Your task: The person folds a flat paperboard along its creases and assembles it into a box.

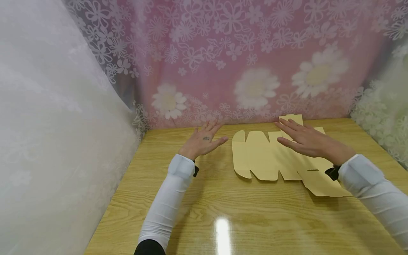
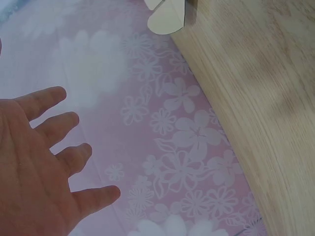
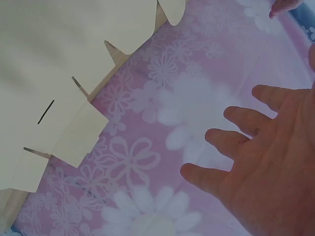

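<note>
A flat, unfolded cardboard box blank (image 1: 262, 156), pale yellow with rounded flaps and slots, lies on the right half of the wooden table. Above its right part hovers my right hand (image 1: 307, 140), fingers spread and holding nothing. My left hand (image 1: 204, 140) is held over the table left of the blank, apart from it, its fingers likewise spread. The left wrist view shows that empty palm, with one rounded flap (image 2: 167, 18) of the blank at the top. In the right wrist view, the blank's slotted edge (image 3: 78, 132) runs beside the spread right-hand fingers.
The wood-grain table (image 1: 191, 219) reaches back to a pink flowered curtain (image 1: 207, 71). A whitish sheet (image 1: 63, 124) hangs along the left side, and a flowered one (image 1: 382, 109) along the right.
</note>
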Available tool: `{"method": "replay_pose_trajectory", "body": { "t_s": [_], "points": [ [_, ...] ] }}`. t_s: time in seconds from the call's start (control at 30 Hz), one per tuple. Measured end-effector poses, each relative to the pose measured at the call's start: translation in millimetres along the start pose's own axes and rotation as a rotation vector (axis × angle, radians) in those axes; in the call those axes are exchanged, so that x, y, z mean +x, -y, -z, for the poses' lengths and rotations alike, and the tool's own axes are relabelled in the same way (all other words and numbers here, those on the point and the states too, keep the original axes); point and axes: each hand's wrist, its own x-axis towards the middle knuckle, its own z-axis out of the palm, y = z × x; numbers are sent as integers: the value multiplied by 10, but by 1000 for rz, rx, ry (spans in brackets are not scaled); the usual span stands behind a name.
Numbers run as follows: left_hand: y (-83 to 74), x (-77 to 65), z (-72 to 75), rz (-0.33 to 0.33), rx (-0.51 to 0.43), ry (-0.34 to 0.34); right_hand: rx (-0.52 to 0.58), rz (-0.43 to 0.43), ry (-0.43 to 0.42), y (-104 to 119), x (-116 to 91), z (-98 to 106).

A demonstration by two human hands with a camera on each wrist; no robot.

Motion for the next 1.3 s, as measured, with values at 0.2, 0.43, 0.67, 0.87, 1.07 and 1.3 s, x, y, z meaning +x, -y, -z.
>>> {"method": "replay_pose_trajectory", "body": {
  "t_s": [0.2, 0.43, 0.67, 0.87, 1.07, 1.3],
  "points": [
    [22, -50, -18, 6, -16, 8, 6, 2, 4, 46, -22, -33],
    [16, -84, -30, 4, -35, 18, 20, 3, 3, 35, -71, -85],
    [4, -75, -51, -4, -48, 22, 30, -23, 29, -29, -148, -86],
    [34, -57, -21, 17, -55, 5, 22, -126, 322, -217, -202, -161],
    [95, -87, 19, 20, -67, -6, 24, -258, 440, -337, -209, -416],
    [152, -180, 12, 46, -68, 27, 20, -245, 432, -260, -237, -732]
  ]
}}
